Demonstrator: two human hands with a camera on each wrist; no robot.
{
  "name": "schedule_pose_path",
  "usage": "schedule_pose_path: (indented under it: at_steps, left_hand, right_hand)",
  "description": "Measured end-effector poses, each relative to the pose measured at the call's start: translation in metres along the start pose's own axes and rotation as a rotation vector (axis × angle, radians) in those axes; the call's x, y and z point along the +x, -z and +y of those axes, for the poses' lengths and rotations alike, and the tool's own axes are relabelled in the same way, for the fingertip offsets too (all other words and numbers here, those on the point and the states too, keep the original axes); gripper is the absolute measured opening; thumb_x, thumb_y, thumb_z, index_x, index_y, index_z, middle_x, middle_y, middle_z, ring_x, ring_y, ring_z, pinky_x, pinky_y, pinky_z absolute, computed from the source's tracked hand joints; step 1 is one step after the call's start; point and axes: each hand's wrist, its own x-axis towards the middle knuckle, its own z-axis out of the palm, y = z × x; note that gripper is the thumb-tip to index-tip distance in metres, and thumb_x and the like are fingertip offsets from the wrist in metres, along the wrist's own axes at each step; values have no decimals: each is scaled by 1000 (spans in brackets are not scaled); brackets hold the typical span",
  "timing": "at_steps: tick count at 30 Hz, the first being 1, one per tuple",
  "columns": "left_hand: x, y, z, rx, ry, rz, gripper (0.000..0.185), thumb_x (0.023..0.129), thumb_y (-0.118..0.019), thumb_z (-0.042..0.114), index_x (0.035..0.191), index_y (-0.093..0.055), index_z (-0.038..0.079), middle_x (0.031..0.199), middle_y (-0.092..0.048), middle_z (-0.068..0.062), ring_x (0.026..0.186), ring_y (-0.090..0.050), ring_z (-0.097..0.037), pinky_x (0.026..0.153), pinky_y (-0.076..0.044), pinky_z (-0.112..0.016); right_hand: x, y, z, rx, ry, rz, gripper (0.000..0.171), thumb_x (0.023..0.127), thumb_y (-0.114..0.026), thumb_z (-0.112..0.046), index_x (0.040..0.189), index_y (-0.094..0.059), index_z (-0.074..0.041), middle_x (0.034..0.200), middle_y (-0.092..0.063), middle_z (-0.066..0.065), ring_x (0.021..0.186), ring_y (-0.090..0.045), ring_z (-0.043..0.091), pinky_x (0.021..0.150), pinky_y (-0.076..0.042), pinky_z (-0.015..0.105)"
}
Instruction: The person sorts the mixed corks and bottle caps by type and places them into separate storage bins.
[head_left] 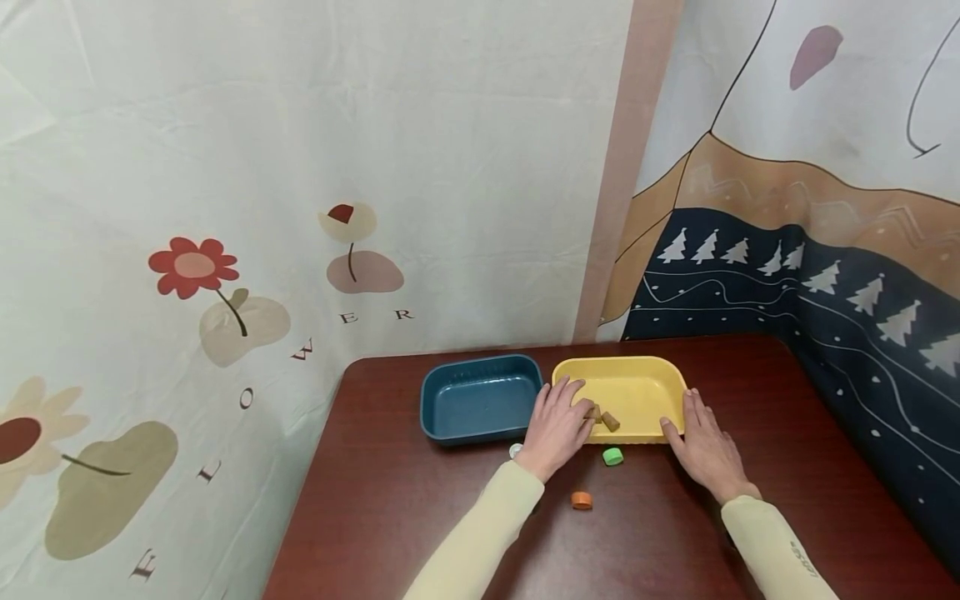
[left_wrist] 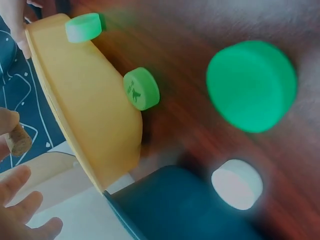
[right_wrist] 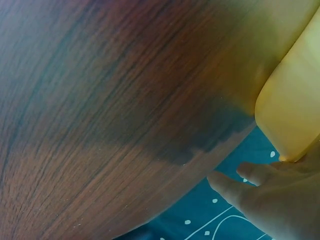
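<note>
My left hand (head_left: 553,425) reaches over the left side of the yellow tray (head_left: 637,437). In the left wrist view its thumb and finger pinch a cork (left_wrist: 20,141), with the other fingers spread. Another cork (head_left: 611,421) appears by the fingertips inside the tray in the head view. My right hand (head_left: 708,450) rests against the tray's right end, thumb at the near corner and straight fingers along the outside. Below the tray lies a light green bottle cap (head_left: 612,456); a white cap (head_left: 516,450) sits beside my left wrist.
A blue tray (head_left: 480,437) stands left of the yellow one. An orange cap (head_left: 581,500) lies nearer on the dark wooden table (head_left: 360,500). The left wrist view also shows a large green cap (left_wrist: 252,86). Printed cloth (head_left: 480,167) hangs behind the table.
</note>
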Motion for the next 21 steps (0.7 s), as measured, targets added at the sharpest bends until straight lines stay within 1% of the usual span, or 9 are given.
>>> schedule_pose_path:
  at_steps: [7, 12, 17, 21]
  left_hand:
    - [18, -8, -1, -9, 19, -61, 18, 99, -71, 37, 111, -79, 28, 142, -61, -2, 140, -50, -27, 114, -40, -51]
    - [28, -16, 0, 15, 43, -99, 18, 101, -68, 37, 111, -80, 28, 141, -62, -1, 139, -50, -26, 113, -41, -51]
    - [34, -24, -1, 47, 65, -131, 17, 99, -70, 38, 109, -80, 30, 139, -63, 0, 137, -52, -24, 112, -42, -50]
    - [36, -28, -4, 51, 93, -175, 17, 98, -71, 39, 110, -80, 31, 137, -63, 1, 135, -51, -21, 111, -42, -51]
  right_hand:
    - [0, 0, 0, -4, 2, 6, 90, 108, -29, -60, 162, -1, 6, 168, -5, 32, 147, -17, 60, 107, -21, 80]
    - [-2, 2, 0, -4, 3, 12, 90, 108, -29, -60, 162, -2, 6, 168, -5, 32, 147, -18, 60, 107, -22, 80]
    - [-2, 2, -1, 0, 3, 8, 90, 108, -29, -60, 163, -1, 6, 168, -5, 32, 147, -17, 60, 107, -22, 80]
    - [-2, 1, -2, 1, 0, 7, 90, 108, -29, -60, 163, -1, 6, 168, -5, 31, 147, -17, 60, 107, -22, 80]
